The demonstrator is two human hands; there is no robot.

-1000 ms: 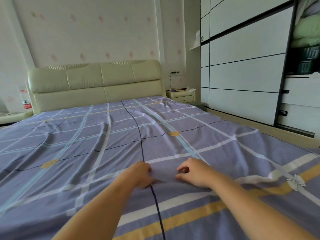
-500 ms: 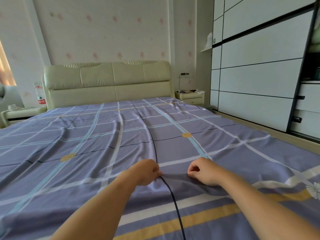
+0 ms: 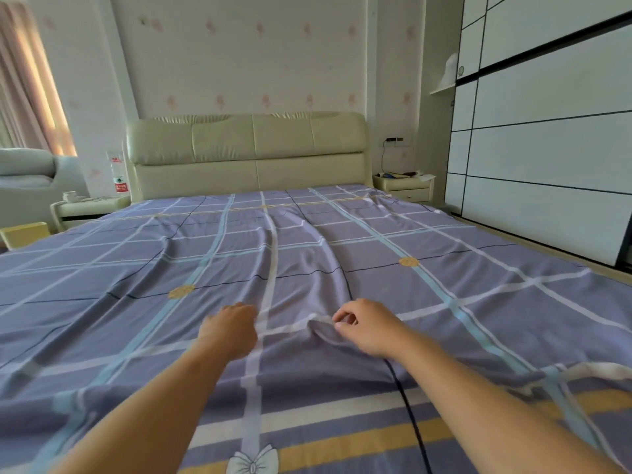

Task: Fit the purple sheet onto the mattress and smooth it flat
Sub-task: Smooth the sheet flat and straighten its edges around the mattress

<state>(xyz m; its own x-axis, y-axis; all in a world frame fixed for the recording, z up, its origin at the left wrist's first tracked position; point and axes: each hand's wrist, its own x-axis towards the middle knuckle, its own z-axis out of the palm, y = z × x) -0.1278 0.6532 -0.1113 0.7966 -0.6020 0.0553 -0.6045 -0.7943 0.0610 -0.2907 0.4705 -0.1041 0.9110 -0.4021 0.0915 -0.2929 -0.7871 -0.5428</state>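
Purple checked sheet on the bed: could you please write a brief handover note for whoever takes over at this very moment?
Left hand: curled, resting on the purple checked fabric sheet; whether it grips fabric is hidden.
Right hand: pinches a raised fold of the sheet.
Done: sheet spread across the bed top up to the cream padded headboard.
To do: long creases run from the hands toward the headboard, and a rumpled fold lies near the right edge; smooth both. Near corners are out of view, so check the fit.

Left hand [image 3: 228, 331], right hand [image 3: 367, 328] farther apart; purple sheet [image 3: 307, 268] newly ridged lengthwise.
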